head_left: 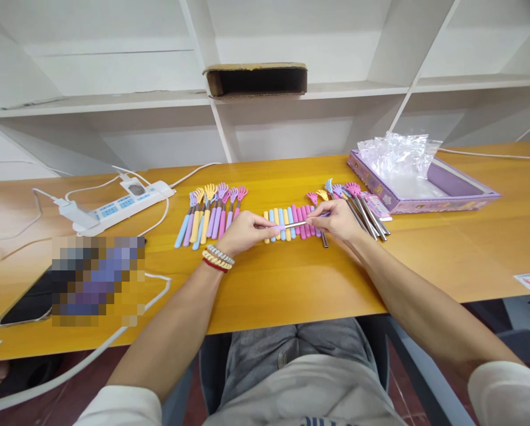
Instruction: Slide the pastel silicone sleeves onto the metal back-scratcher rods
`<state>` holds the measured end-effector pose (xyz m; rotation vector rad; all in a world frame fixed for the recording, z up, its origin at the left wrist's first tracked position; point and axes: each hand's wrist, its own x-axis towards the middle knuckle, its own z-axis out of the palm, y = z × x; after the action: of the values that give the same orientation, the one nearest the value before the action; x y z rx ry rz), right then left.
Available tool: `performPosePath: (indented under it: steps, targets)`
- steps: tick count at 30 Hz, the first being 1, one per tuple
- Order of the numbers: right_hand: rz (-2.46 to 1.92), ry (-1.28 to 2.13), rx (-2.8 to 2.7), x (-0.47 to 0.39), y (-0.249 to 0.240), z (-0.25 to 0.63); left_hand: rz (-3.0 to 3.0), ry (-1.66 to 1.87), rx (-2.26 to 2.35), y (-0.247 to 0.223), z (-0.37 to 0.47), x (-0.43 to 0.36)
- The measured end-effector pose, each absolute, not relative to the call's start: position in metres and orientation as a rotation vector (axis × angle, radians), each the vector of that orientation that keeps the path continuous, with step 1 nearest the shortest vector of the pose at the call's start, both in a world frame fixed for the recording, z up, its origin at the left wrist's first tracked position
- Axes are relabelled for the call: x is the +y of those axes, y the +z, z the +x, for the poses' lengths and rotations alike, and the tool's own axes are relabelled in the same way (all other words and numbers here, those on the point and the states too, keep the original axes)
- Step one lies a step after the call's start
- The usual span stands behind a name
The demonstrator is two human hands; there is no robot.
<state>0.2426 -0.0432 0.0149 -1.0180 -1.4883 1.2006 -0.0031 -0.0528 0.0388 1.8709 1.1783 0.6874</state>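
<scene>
Between my two hands is a metal back scratcher rod [296, 224], held level above the table. My left hand [247, 229] is closed on a light purple handle [279, 228] at the rod's left end. Thumb and fingers of my right hand [334, 219] pinch the rod's other end, where a bit of purple shows; the rest is hidden. Just beyond lies a row of loose pink, yellow and blue handles [296, 214]. Left of them are several back scratchers [211, 214] with coloured handles. To the right lie metal rods with claw heads [366, 216] and no coloured handles.
At the back right, a purple box [442, 204] holds clear plastic bags [395, 158]. A white power strip [125, 207] with plugs and cables stands at left, near a dark phone [27, 299] and a blurred patch. An open cardboard box [256, 66] sits on the white shelf.
</scene>
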Motion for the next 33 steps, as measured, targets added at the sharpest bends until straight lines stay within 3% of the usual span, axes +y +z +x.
performPosePath:
  steps: [11,21,33]
  targets:
    - [-0.940,1.285,-1.591,-0.049,0.021,0.241,1.905,0.647,1.146,0.044,-0.013,-0.051]
    - [-0.706,1.650,-1.630,-0.041,0.018,0.253,1.775,0.557,1.054,0.049,-0.040,-0.044]
    - [-0.862,1.616,-1.677,-0.049,0.025,0.244,1.656,0.612,1.025,0.049,-0.034,-0.048]
